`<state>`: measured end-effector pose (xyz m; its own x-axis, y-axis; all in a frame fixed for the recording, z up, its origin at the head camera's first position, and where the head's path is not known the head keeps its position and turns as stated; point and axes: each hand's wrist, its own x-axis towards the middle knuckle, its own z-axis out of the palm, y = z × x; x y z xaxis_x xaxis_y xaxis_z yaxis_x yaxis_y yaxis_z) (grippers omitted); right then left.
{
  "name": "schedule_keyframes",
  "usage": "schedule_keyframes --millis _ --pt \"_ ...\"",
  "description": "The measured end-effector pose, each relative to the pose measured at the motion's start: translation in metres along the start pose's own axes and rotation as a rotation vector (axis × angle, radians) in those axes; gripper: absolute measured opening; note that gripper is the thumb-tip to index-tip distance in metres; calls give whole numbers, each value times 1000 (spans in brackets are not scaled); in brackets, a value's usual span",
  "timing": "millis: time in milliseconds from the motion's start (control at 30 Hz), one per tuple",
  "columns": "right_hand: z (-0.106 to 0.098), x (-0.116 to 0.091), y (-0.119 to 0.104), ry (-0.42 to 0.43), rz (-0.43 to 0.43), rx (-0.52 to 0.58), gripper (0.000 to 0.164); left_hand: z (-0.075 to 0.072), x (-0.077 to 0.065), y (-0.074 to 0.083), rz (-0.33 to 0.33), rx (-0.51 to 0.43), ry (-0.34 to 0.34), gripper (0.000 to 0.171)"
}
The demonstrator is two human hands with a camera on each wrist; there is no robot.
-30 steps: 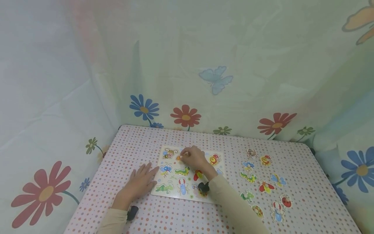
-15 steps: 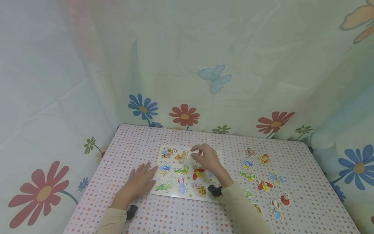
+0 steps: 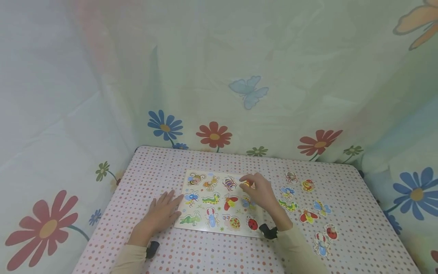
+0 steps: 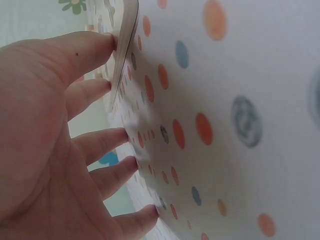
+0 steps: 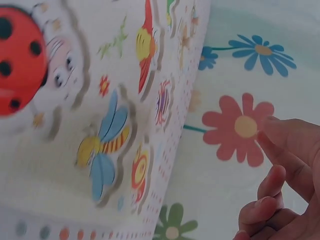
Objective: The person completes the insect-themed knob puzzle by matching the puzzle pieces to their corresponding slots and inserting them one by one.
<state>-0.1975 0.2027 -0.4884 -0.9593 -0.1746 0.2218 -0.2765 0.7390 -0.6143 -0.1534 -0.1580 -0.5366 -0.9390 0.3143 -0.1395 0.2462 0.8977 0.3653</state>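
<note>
A pale insect puzzle board [image 3: 220,189] lies on the dotted table. Flat at its left edge rests my left hand [image 3: 161,215], fingers spread. In the left wrist view the thumb and forefinger touch the board's side edge [image 4: 123,55], and the other fingertips rest on the cloth. My right hand [image 3: 261,192] hovers over the board's right edge, nothing in its loosely bent fingers. Orange and yellow, a bee [image 3: 210,183] sits in the top row beside a purple spider picture [image 3: 229,183]. A blue-winged bee recess [image 5: 102,147] and a ladybug recess [image 5: 22,60] show in the right wrist view.
Several loose insect pieces lie right of the board, among them a spider [image 3: 291,177], a caterpillar [image 3: 288,205], a ladybug [image 3: 331,232] and a stag beetle [image 3: 321,244]. The right forearm hides others. A flower-printed curtain [image 3: 191,95] hangs behind the table.
My right hand has let go of the orange bee at the board's top row and moved right, fingers parting, uncovering the bee and then the spider picture. My left hand has stayed put.
</note>
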Motion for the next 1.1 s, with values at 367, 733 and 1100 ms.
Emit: schedule_keyframes --millis 367,733,1100 --pt "-34 -19 37 91 30 -41 17 1 -3 -2 -12 -1 -6 60" --pt "-81 -31 95 121 142 25 29 -2 -3 -4 1 2 0 59" --pt "-97 -23 146 136 470 103 41 1 1 -5 13 4 -13 59"
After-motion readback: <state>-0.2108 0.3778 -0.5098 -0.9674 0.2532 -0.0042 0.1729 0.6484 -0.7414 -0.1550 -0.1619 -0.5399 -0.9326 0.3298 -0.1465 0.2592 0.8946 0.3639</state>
